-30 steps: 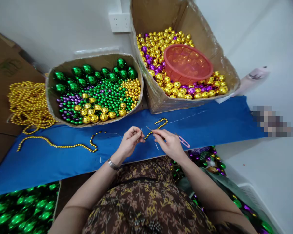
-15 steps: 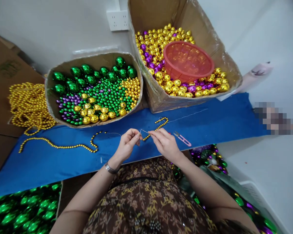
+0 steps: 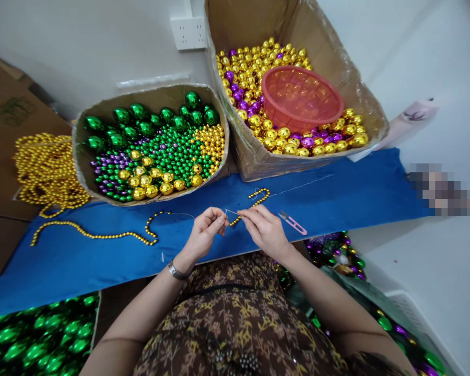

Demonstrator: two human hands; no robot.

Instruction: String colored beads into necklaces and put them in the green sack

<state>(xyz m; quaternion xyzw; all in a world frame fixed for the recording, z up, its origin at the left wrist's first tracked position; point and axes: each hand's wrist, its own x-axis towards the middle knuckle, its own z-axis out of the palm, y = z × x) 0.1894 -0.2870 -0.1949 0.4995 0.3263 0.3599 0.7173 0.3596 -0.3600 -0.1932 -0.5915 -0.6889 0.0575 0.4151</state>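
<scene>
Slippage could follow if right hand (image 3: 267,230) relaxes its pinch on thin rod (image 3: 232,211); left hand (image 3: 206,230) pinches pale scrap (image 3: 226,211).

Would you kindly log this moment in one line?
left hand: pinched; right hand: holding thin tool; gold bead string: on blue cloth; pink snips: beside right hand

Blue table (image 3: 356,190) with pink snips (image 3: 293,223) lying on it.
Beyond the snips there is a thin thread (image 3: 301,185); to their left, a short gold strand (image 3: 267,195); well further left, a long gold strand (image 3: 102,235) and a small white piece (image 3: 162,257).
</scene>
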